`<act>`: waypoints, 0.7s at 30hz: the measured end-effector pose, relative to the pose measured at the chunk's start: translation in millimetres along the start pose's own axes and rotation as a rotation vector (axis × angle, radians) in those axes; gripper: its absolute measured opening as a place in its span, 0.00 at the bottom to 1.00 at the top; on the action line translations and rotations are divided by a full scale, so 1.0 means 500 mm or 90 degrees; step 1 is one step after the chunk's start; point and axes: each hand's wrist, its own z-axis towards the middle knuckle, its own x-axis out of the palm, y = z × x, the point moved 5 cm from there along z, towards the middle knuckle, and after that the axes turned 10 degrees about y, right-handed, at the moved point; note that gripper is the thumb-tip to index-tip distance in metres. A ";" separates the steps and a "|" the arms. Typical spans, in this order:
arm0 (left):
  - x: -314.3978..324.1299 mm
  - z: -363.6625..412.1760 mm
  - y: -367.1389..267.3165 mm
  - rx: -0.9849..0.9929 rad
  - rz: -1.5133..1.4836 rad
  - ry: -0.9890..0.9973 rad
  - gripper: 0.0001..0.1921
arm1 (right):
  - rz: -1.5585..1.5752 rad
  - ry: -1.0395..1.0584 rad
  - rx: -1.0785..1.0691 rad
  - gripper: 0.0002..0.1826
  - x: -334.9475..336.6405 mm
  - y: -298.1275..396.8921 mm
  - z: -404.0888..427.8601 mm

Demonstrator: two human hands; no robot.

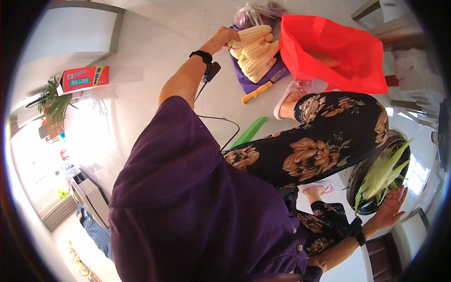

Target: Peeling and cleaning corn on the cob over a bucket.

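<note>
At the top, my left hand (227, 36) grips the end of a husked ear of corn (255, 32), above a pile of pale husked corn ears (255, 58) on a purple bag or cloth (243, 79). A knife with a yellow handle (257, 92) lies at the edge of the purple material. Beside the pile stands an open red bag (359, 53) with something yellowish inside. At the lower right my right hand (389, 209) is empty, fingers apart, close to a dark round basin (405, 155) holding green corn husks (378, 176).
Clear plastic bags with purplish contents (259, 16) lie behind the corn. My slippered foot (290, 102) is near the knife. A green plastic piece (250, 132) shows beside my leg, and a black cable (234, 123) runs from my left wrist. A red box (84, 79) and a plant stand left.
</note>
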 end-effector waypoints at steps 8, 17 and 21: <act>-0.070 0.091 0.061 0.211 0.206 -0.190 0.22 | -0.035 0.030 0.036 0.53 -0.024 -0.016 0.009; -0.071 0.128 0.148 0.038 0.232 -0.309 0.15 | -0.024 0.016 0.033 0.50 -0.043 -0.008 -0.005; -0.104 0.132 0.166 -0.027 0.236 -0.385 0.11 | -0.015 0.020 0.036 0.49 -0.045 -0.008 -0.006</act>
